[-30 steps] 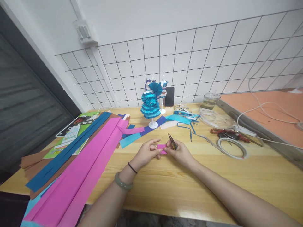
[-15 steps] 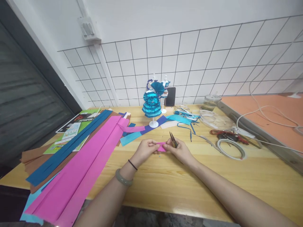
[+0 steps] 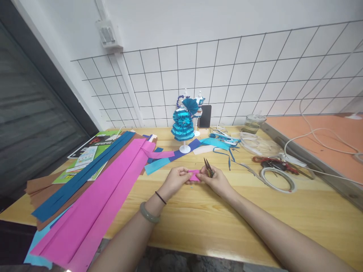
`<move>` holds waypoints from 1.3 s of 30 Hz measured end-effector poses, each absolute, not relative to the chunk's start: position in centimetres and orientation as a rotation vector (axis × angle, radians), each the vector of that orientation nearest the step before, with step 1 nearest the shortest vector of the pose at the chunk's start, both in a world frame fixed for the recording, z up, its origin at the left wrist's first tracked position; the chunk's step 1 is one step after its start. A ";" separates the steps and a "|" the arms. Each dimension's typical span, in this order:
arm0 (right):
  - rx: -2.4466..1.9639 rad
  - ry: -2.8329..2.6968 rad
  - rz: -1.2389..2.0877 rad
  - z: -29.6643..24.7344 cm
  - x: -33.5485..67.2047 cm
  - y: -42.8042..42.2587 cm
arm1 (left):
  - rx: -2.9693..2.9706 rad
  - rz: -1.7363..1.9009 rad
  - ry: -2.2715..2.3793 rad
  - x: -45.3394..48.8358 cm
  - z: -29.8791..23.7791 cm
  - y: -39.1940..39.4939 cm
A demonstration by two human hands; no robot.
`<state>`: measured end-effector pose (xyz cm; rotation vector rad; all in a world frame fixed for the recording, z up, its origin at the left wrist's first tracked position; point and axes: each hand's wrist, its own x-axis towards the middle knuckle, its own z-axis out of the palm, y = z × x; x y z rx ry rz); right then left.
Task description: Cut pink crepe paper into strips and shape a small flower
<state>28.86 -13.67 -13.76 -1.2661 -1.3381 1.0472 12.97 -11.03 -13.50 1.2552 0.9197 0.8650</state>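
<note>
A small piece of pink crepe paper [image 3: 194, 175] is stretched between my two hands, low over the wooden table. My left hand [image 3: 178, 178] pinches its left end between thumb and fingers. The right end is pinched by my right hand [image 3: 216, 180], which also keeps a small pair of scissors [image 3: 208, 167] tucked in its palm, blades pointing up and away. Just beyond the hands, a miniature dress form [image 3: 183, 126] wears a ruffled turquoise paper dress with a fan shape at its shoulder. A second dress form [image 3: 200, 101] stands partly hidden behind it.
Long pink crepe paper sheets [image 3: 93, 204], a blue strip [image 3: 85, 175] and brown paper [image 3: 38, 185] lie at the left over a green magazine [image 3: 64, 176]. At the right are a roll of tape [image 3: 262, 177], a glass cup [image 3: 254, 124] and cables. A phone [image 3: 205, 116] leans on the wall.
The view has shifted very slightly. Both hands keep their pinch on the pink paper, which now looks a little flatter and more squarely spread between them.
</note>
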 end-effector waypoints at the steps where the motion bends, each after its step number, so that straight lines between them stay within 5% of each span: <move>1: -1.274 -1.338 1.038 -13.8 28.9 -13.6 | 1.258 0.861 0.919 13.0 -13.5 -11.1; 39: -1.210 -1.338 1.089 -13.7 28.8 -13.9 | 1.438 0.840 0.935 12.9 -13.8 -11.0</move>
